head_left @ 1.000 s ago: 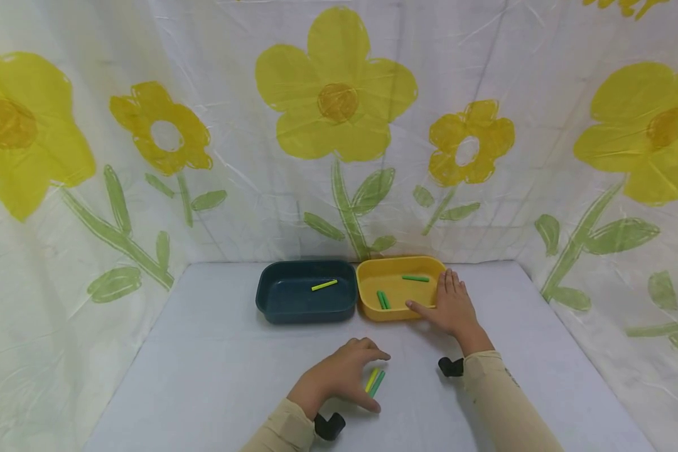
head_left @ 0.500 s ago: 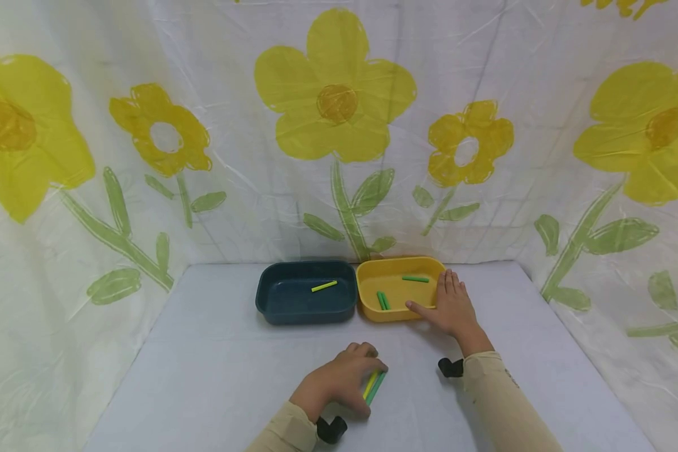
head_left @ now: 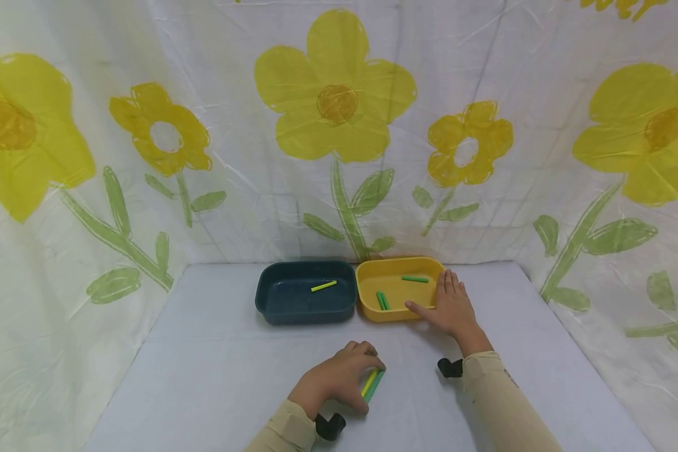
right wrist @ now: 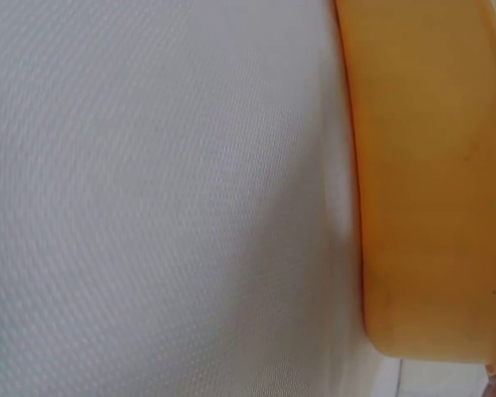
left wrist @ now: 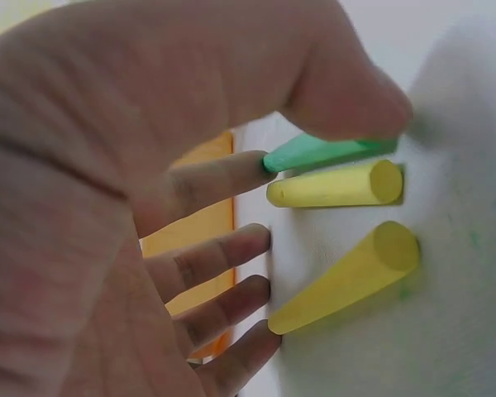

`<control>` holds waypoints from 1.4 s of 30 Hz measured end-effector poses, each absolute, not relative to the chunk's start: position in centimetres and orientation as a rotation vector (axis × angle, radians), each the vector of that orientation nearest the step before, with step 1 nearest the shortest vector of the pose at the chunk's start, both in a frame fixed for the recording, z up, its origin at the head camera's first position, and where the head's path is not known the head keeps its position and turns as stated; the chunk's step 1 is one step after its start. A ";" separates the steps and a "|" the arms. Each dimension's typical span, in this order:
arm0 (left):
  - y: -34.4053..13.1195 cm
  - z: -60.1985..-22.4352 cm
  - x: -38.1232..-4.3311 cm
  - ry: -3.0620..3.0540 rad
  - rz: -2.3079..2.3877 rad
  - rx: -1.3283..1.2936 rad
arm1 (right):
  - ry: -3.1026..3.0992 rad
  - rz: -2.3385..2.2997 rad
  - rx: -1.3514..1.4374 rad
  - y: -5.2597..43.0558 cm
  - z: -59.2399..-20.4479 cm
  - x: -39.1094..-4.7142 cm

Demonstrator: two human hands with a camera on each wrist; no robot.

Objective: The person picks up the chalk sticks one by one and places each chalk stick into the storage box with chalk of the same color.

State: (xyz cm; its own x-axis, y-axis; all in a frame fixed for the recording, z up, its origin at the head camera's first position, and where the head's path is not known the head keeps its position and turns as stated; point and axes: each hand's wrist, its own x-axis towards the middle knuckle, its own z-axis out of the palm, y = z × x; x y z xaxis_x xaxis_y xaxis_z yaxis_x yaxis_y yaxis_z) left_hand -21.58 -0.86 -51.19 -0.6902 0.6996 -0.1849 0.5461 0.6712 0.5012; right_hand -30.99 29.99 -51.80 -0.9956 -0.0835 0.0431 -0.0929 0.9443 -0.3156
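My left hand (head_left: 339, 376) is low over the table, its thumb and index finger pinching a green chalk stick (left wrist: 326, 151) by its two ends. Beside that lies a yellow chalk stick (left wrist: 339, 186), nearly parallel to it. A second yellow stick (left wrist: 347, 281) lies by the little finger in the left wrist view; the hand hides it from the head view. My right hand (head_left: 454, 311) rests with straight fingers on the right rim of the yellow tray (head_left: 398, 316), its thumb at the front rim. Three green chalk sticks (head_left: 415, 279) lie in that tray.
A dark blue tray (head_left: 307, 317) stands against the yellow tray's left side, with one yellow chalk stick (head_left: 324, 286) inside. Behind both hangs a white curtain (head_left: 231, 220) with yellow flowers. White cloth (head_left: 203, 376) covers the table.
My left thumb and index finger have closed in on the ends of the green chalk stick. My right hand and both trays have stayed in place.
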 end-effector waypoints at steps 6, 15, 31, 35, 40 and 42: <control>-0.9 -51.2 -21.5 2.527 0.631 0.980 | -3.075 0.508 0.141 30.0 -52.0 -30.9; -0.9 -50.4 -22.2 2.584 0.706 1.005 | -3.079 0.500 0.132 29.9 -52.1 -30.9; -1.4 -49.4 -23.3 2.649 0.943 0.962 | -3.078 0.486 0.135 30.0 -51.9 -31.2; -1.5 -49.2 -23.4 2.661 0.984 0.966 | -3.077 0.489 0.138 30.0 -52.0 -31.3; -1.5 -49.1 -23.5 2.678 1.035 0.966 | -3.072 0.486 0.142 30.0 -52.0 -31.2; -1.5 -49.1 -23.5 2.690 1.049 0.961 | -3.069 0.487 0.144 30.0 -52.0 -31.2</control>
State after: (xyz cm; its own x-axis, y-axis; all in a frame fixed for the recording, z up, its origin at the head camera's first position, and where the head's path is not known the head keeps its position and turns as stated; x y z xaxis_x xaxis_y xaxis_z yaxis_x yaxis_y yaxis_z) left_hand -23.49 -1.51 -49.13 -0.7959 0.5913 0.1299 0.5232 0.5638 0.6390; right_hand -31.20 30.03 -52.00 -0.9952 -0.0865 0.0451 -0.0962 0.9467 -0.3074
